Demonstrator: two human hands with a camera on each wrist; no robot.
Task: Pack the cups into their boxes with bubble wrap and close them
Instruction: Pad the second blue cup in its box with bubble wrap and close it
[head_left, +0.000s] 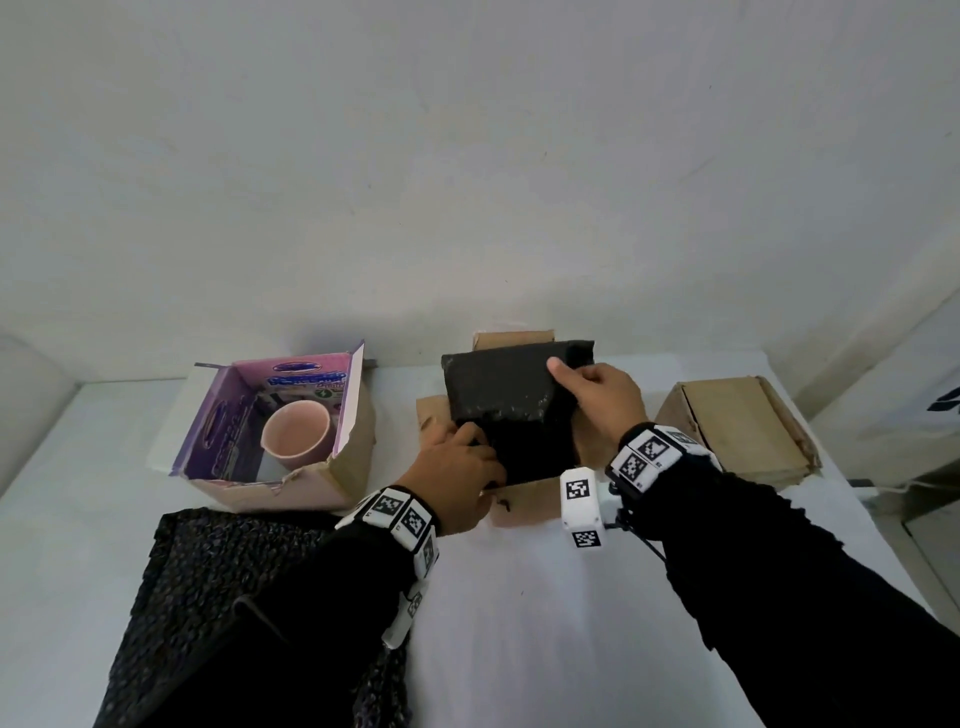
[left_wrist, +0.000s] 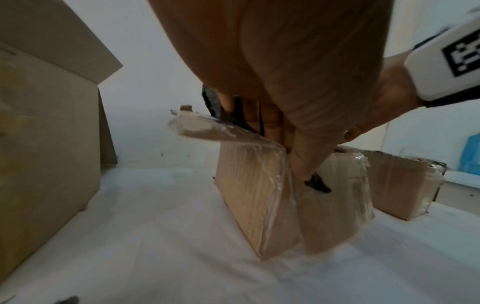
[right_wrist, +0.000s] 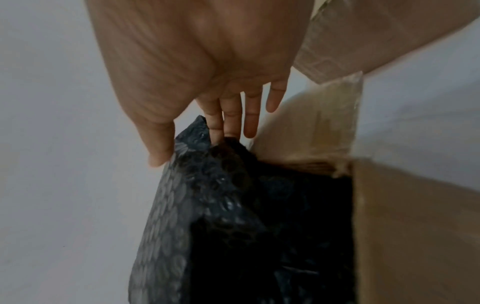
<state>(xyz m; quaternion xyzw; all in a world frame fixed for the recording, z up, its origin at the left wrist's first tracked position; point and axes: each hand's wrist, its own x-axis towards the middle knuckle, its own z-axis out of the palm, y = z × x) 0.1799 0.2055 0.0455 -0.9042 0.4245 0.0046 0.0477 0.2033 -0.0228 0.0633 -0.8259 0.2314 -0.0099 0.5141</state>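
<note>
Item: packing station on a white table (head_left: 519, 597), three boxes in view.

Middle box (head_left: 535, 501): brown cardboard, flaps open. A sheet of black bubble wrap (head_left: 509, 400) is being worked down into it, part of the sheet standing above the opening. No cup can be seen inside; whether one lies under the wrap cannot be told.

Left hand (head_left: 457, 478): placed at the near left corner of the middle box. In the left wrist view the fingers (left_wrist: 262, 123) are curled over the box edge with black wrap between them, so a grip on the wrap is judged.

Right hand (head_left: 597, 395): laid on the upper right part of the wrap. In the right wrist view the thumb and fingers (right_wrist: 228, 121) are held fairly straight, with the top edge of the sheet caught between them.

Left box (head_left: 332, 467): purple printed lining, flaps open. One pink cup (head_left: 296, 434) stands inside, upright and unwrapped.

Right box (head_left: 743, 426): brown cardboard, flaps folded down; judged already packed, contents not visible.

Spare bubble wrap (head_left: 208, 587): a second black sheet lies flat at the near left of the table, partly covered by the left sleeve.

Progress, as judged: one box closed, one being lined or padded, one holding a bare cup. Left to do: the wrap seated, the pink cup wrapped, two boxes closed.
</note>
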